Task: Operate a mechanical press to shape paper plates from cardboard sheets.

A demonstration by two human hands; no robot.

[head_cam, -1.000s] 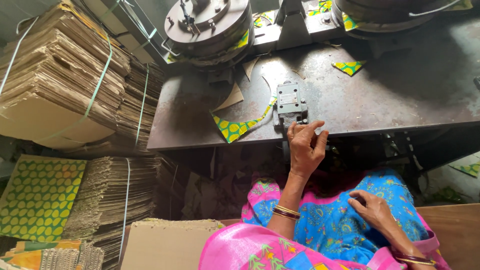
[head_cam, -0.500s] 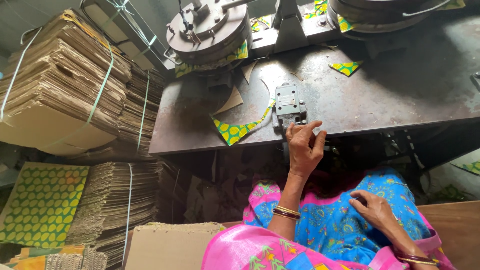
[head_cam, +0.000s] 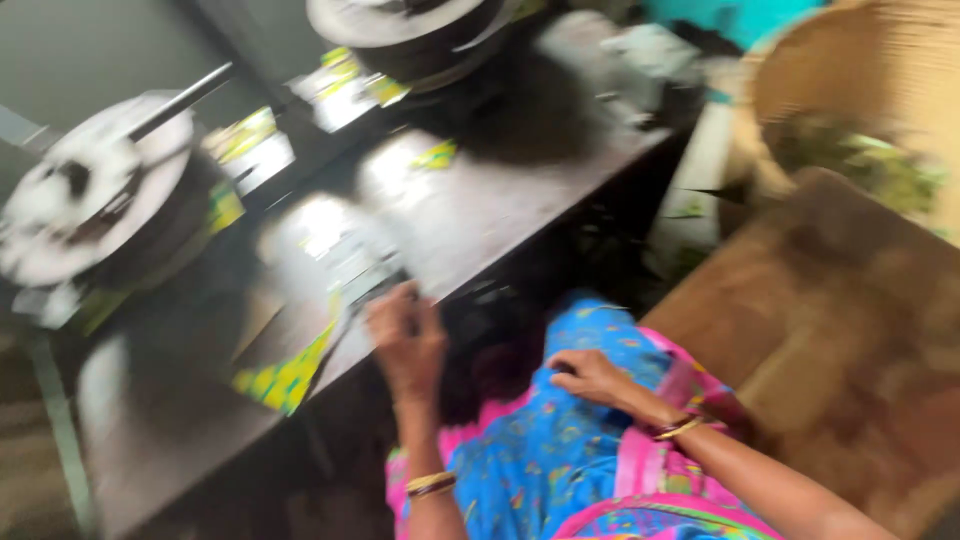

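The picture is heavily motion-blurred. My left hand [head_cam: 405, 335] reaches up to the front edge of a dark metal table [head_cam: 480, 215], its fingers curled beside a small metal block [head_cam: 372, 272]; the blur hides whether it grips anything. A yellow and green patterned card piece [head_cam: 285, 375] lies on the table just left of that hand. My right hand [head_cam: 590, 375] rests on my lap on blue patterned cloth [head_cam: 560, 460], holding nothing.
Two round machine heads stand on the table, one at the left [head_cam: 95, 200] and one at the top [head_cam: 410, 25]. A brown wooden board [head_cam: 840, 330] lies to my right. A woven basket [head_cam: 870, 70] with green scraps [head_cam: 870, 165] sits beyond it.
The view has swung sharply to the right and blurred; the stacks of cardboard at the left have left the frame and the wooden board and basket have come in. Both hands stay roughly where they were.
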